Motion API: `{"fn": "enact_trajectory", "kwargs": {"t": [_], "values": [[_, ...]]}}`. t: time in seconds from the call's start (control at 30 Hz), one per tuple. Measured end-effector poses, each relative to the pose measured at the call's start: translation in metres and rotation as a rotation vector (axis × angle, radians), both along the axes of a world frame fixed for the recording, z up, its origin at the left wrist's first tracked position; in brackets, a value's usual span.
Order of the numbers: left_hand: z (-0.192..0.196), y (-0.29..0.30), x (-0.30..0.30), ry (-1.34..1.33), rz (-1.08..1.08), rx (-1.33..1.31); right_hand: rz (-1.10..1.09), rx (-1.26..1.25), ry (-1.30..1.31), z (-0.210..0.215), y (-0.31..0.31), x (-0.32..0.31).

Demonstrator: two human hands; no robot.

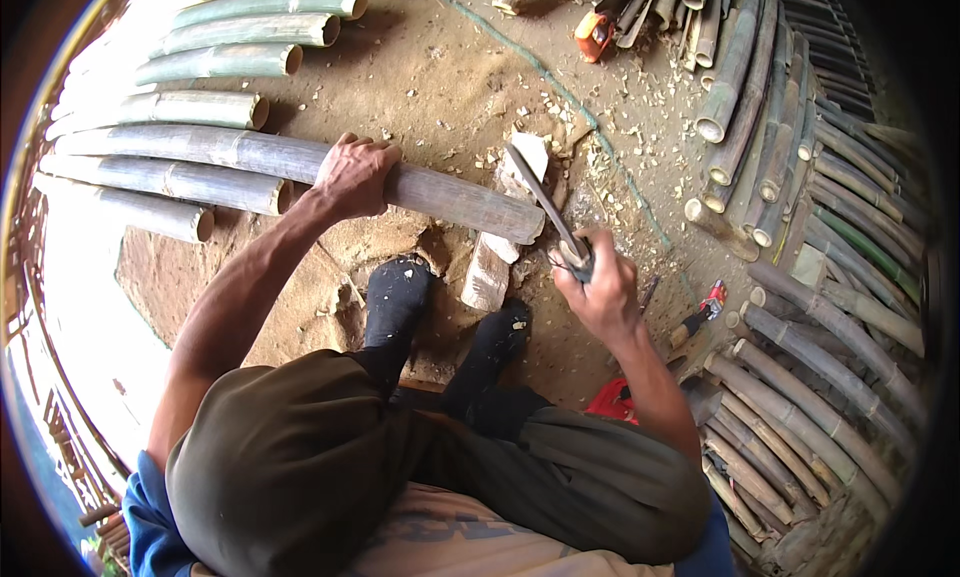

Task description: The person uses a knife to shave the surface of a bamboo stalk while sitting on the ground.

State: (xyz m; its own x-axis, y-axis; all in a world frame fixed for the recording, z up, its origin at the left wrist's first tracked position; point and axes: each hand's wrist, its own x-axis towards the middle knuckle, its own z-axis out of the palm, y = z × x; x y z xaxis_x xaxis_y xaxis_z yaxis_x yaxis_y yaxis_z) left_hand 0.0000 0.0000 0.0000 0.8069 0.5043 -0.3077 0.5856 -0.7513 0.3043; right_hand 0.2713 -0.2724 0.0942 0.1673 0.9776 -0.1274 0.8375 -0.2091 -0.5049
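My left hand (358, 175) is wrapped over a long greyish bamboo pole (460, 199), which lies crosswise in front of me with its cut end to the right. That end rests over a pale, chipped wooden block (488, 275) on the ground. My right hand (605, 287) grips a knife (540, 192) by its dark handle. The knife's long, narrow blade points up and to the left, just beyond the pole's end; whether it touches the bamboo, I cannot tell.
Several bamboo poles (230, 62) lie at the left, and more are stacked (800, 397) along the right. An orange-and-black tool (593, 35) lies at the back. A red-and-black tool (705, 312) is right of my hand. Shavings and a green cord (560, 87) cover the ground.
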Motion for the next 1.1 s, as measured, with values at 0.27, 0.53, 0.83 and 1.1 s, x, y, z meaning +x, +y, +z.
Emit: {"fn": "enact_trajectory", "kwargs": {"t": [0.27,0.53,0.83,1.1], "values": [[-0.027,0.002,0.003,-0.193,0.010,0.088,0.099,-0.030,-0.147,0.046,0.036,-0.005],[-0.016,-0.006,-0.008,-0.189,-0.013,0.088,0.048,-0.330,-0.319,-0.038,-0.018,0.034],[-0.027,-0.016,-0.025,-0.392,0.013,0.279,0.061,0.010,-0.072,0.029,0.018,-0.016],[-0.002,0.007,-0.002,0.096,-0.104,0.029,-0.022,-0.270,-0.109,0.025,0.015,0.004]]}}
